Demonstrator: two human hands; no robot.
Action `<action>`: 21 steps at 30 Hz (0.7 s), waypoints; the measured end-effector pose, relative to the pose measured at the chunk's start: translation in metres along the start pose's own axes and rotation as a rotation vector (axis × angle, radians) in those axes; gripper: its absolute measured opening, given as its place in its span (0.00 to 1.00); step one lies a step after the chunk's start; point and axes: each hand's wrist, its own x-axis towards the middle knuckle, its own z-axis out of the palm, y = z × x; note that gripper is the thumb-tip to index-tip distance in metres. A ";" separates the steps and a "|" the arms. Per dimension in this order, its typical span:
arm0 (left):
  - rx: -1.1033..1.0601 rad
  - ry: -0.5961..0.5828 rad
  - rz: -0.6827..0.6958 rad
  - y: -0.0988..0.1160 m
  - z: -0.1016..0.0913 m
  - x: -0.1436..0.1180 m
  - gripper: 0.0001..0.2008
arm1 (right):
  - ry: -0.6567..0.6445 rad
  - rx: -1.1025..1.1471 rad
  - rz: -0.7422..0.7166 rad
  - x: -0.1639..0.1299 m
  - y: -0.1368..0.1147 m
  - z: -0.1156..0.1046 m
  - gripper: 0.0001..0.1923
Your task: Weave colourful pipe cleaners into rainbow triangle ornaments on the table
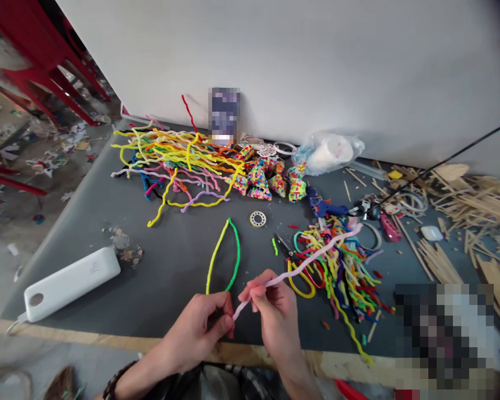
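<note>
head view, setting: a dark grey worktop (108, 222) with a raw wooden front edge stands against a white wall (316, 55); red metal frames (37, 61) and scraps of paper lie on the floor at the left.
head view, left hand: the left hand (200, 330) is closed, thumb and fingers pinching the low ends of a yellow and green pipe cleaner loop (227, 253) that stands up from the fist in a narrow arch.
head view, right hand: the right hand (273, 311) is closed around a pale pink pipe cleaner (312, 258), near its lower end; the stem runs up and to the right over the worktop, and its short tail reaches the left hand's fingertips.
head view, near the hands: a loose heap of short pipe cleaners (337, 266) lies just right of the hands, with scissors (285, 250) at its edge.
head view, farther back: a large tangle of long pipe cleaners (170, 155), beaded cones (266, 178), a blue glue gun (323, 206) and a plastic bag (329, 151).
head view, sides: a white power bank (70, 283) at the left, wooden sticks (462, 211) at the right.
</note>
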 end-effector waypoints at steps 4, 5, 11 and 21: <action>0.159 -0.059 -0.076 -0.002 0.005 -0.010 0.15 | -0.051 -0.095 -0.004 0.007 -0.010 -0.012 0.15; 0.181 -0.078 -0.101 -0.002 0.005 -0.013 0.14 | -0.035 -0.094 -0.001 0.009 -0.012 -0.017 0.16; 0.234 -0.163 -0.129 0.001 0.002 -0.025 0.12 | 0.106 0.039 0.090 0.026 -0.024 -0.048 0.16; 0.387 -0.240 -0.098 0.008 0.009 -0.024 0.08 | 0.063 0.014 0.174 0.042 -0.048 -0.071 0.23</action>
